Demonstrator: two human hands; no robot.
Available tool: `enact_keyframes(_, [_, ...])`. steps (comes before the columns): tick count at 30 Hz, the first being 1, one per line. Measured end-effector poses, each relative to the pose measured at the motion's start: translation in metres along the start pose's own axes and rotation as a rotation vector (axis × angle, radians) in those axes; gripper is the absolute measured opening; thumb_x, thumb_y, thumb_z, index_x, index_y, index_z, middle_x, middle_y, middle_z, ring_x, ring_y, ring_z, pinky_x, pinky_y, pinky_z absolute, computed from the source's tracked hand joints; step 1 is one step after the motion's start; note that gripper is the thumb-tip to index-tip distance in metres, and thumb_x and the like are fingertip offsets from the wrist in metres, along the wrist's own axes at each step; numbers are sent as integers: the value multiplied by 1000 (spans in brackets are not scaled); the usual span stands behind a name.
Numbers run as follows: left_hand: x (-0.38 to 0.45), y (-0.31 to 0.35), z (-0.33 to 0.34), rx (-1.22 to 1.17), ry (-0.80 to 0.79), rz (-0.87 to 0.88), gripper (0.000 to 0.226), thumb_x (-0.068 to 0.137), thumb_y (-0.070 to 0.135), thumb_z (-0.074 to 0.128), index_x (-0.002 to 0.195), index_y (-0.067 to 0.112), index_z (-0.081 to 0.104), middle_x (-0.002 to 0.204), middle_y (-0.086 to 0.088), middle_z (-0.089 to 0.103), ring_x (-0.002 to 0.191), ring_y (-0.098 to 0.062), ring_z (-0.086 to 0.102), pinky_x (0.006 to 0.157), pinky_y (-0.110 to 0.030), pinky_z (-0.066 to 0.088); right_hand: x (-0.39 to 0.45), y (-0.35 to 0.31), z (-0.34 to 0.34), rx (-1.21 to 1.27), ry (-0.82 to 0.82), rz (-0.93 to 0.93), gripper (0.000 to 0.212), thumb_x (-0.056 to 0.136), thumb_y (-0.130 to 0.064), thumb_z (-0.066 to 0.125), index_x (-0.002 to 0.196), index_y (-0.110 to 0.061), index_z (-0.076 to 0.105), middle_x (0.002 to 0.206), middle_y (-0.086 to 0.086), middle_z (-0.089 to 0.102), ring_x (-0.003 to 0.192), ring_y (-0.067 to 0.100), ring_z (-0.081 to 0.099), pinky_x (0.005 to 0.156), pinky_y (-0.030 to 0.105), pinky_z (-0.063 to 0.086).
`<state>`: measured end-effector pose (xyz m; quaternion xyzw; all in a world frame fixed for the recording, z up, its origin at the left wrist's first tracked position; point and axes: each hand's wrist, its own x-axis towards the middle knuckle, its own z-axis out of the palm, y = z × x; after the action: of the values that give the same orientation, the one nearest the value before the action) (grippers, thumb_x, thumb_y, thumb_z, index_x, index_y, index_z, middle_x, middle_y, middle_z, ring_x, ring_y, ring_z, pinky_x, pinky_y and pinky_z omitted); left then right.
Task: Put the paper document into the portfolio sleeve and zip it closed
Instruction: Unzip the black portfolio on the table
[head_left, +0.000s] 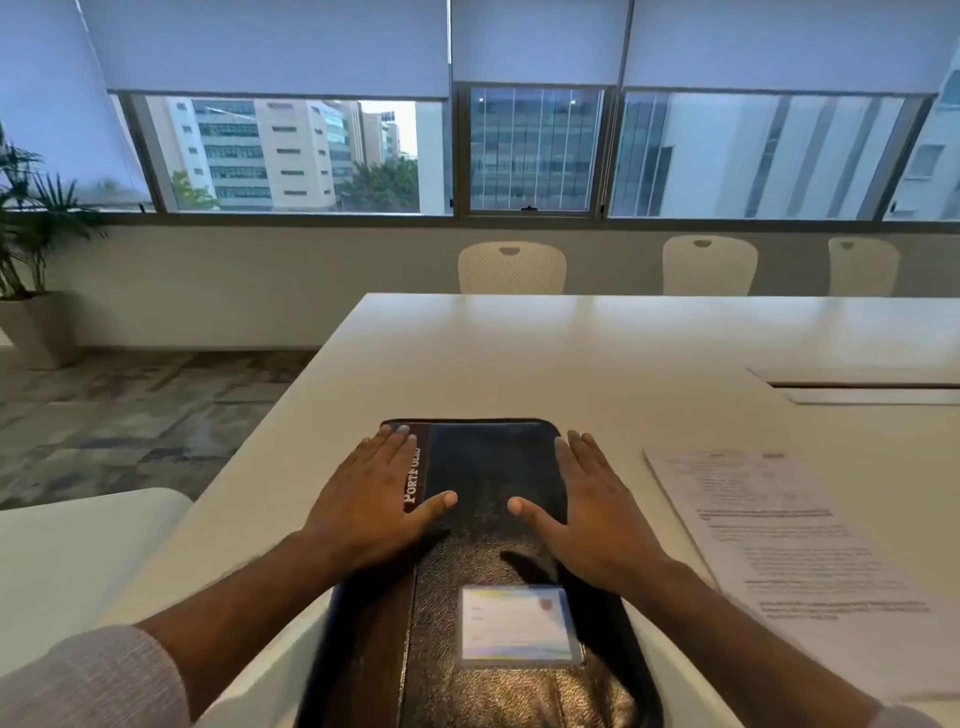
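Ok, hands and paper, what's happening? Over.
Left hand and right hand flat on closed portfolio. Paper document on table right of it. Nothing blocking.

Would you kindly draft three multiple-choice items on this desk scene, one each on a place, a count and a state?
1. Where does the printed white paper document lie?
A. On the white table, right of the black leather portfolio sleeve
B. Inside the sleeve
C. On a chair

2. How many white perforated chairs stand behind the table's far edge?
A. One
B. Three
C. Five

3. How are the hands?
A. Both fists clenched
B. One lifting the document
C. Left hand and right hand flat on the sleeve

Key: 1 A, the sheet rests beside the sleeve; 2 B, three backs show; 3 C, fingers lie straight on the cover.
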<state>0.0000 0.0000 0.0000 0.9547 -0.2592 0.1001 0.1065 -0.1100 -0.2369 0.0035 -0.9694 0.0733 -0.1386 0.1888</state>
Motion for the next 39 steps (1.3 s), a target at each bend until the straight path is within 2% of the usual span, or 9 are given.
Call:
enact_keyframes(7, [2,-12,20,-100,-147,-25,102,77,85,30,155,23,12,163,2,9,149,-17,7,118,-37,14,-2,-6,25,-7,-97,4,91,84,-76,34,154,-24,9,163,-4,2,148,13,-4,114,30,1])
enact_keyframes(16, [42,-25,22,-224,-151,-119,90,83,71,50,152,19,25,161,-1,18,145,-20,22,115,-40,24,45,-8,29,-40,-172,-99,79,89,-68,40,151,-21,26,161,1,17,149,16,6,120,38,10])
enact_keyframes(20, [58,-39,22,-269,-61,-104,68,85,61,58,139,22,46,146,1,43,129,-17,40,102,-31,34,70,-10,35,-4,-160,-143,65,94,-56,44,146,-18,35,157,3,29,146,19,17,119,38,16])
enact_keyframes(24, [69,-51,29,-307,-2,-154,52,89,53,57,133,26,51,139,3,45,123,-18,39,101,-37,38,94,-8,42,18,-162,-171,51,96,-43,47,141,-18,43,148,1,41,139,18,30,116,39,24])
enact_keyframes(29, [90,-65,39,-375,-10,-294,61,88,56,56,139,24,45,143,-1,47,127,-25,42,104,-43,37,125,-11,51,33,-176,-204,44,95,-36,48,136,-19,46,141,0,47,133,19,37,113,41,27])
enact_keyframes(34, [98,-68,52,-362,61,-360,61,89,60,52,138,26,45,140,0,50,125,-22,42,101,-44,37,154,-20,66,31,-161,-211,43,95,-40,46,133,-20,48,136,1,49,129,21,39,109,43,25])
enact_keyframes(39, [101,-73,57,-368,84,-367,59,85,62,54,132,27,48,134,3,53,121,-19,43,97,-42,39,177,-37,82,50,-83,-146,38,91,-46,48,119,-23,59,119,2,57,118,22,42,100,43,25])
